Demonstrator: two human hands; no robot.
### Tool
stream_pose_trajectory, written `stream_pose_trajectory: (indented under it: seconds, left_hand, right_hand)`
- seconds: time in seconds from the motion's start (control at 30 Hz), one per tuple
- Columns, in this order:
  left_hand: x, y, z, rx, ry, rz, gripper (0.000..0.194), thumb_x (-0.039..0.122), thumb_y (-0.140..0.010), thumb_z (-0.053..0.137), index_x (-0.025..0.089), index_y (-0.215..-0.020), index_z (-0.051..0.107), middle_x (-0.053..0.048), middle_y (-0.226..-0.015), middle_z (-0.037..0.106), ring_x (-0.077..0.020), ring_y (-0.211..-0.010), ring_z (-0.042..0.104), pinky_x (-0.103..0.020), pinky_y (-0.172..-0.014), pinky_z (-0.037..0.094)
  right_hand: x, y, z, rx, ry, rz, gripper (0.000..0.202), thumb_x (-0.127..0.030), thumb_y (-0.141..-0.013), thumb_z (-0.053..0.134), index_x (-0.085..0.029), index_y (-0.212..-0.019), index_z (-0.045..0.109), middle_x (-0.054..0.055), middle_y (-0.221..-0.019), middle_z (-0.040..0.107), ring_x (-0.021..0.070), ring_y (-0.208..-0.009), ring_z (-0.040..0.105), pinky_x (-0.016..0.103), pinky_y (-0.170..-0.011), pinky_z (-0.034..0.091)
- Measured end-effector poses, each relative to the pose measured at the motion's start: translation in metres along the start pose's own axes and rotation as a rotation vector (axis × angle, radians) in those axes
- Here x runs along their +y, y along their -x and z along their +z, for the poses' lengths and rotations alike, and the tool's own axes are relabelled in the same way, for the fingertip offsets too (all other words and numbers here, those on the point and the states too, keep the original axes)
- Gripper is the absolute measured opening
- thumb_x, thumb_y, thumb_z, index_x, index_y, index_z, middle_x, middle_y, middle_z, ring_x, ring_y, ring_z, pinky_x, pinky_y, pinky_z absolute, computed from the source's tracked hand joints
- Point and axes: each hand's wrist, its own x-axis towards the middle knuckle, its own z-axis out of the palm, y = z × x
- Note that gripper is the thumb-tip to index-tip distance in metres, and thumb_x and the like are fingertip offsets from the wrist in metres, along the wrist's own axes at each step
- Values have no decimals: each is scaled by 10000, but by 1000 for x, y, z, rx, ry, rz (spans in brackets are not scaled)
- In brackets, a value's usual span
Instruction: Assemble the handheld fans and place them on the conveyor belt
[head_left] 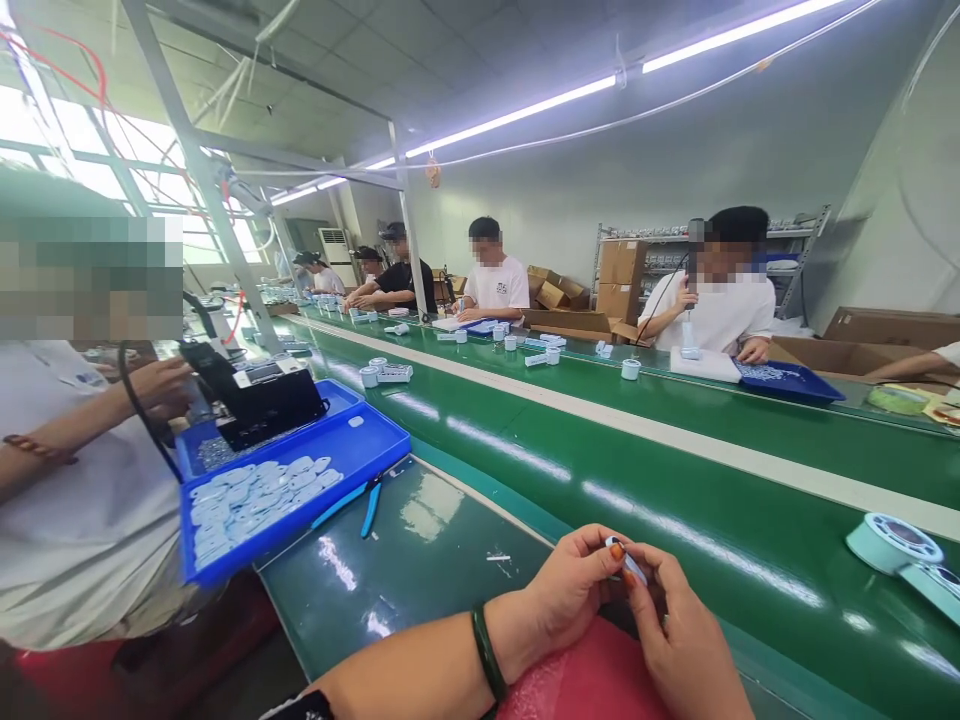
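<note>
At the lower centre right, my left hand [566, 585] and my right hand [675, 620] meet in front of me. Between their thumbs and fingertips they pinch one small, light-blue and white part [634, 570]; its details are too small to tell. A dark green bangle circles my left wrist. Beneath the hands lies a red surface [592, 680], partly hidden by them. To the left, blue-handled pliers [370, 508] lie with their handles spread on the green tabletop [330, 600].
A blue tray [390, 440] of flat pale-blue pieces stands at left, beside a seated person. A green conveyor [510, 440] crosses beyond my hands, bearing pale-blue round-headed parts [892, 543] at right. Several people work along its far side, one near another blue tray [810, 385].
</note>
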Motion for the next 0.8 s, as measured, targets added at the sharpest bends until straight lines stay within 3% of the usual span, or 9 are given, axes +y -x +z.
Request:
stream_pose_trajectory:
  seconds: [0.23, 0.57, 0.8]
  left_hand:
    - [-2, -2, 0, 15, -28, -20, 457, 421, -634, 926, 122, -868, 671, -53, -807, 658, -132, -713, 601, -259, -703, 452]
    - [-2, 1, 0, 44, -106, -74, 551, 470, -572, 945, 126, -922, 697, -46, -798, 656, -132, -695, 603, -253, -664, 436]
    - [-1, 1, 4, 48, -166, -60, 602, 494, -514, 964, 131, -916, 699, -17, -759, 642, -111, -678, 579, -246, -670, 425]
  right_hand:
    - [-6, -1, -2, -1, 65, -5, 386, -465, -979, 408, -249, -1216, 624, 75, -1223, 726, 206, -994, 740, 290, -801, 614]
    - [9, -2, 3, -77, 183, -129, 338, -359, -987, 386, -235, -1163, 646, 76, -1136, 738, 190, -958, 741, 273, -782, 608]
    - [7, -2, 3, -80, 183, -128, 366, -353, -991, 382, -244, -1231, 636, 69, -1259, 700, 178, -1086, 709, 263, -859, 596]
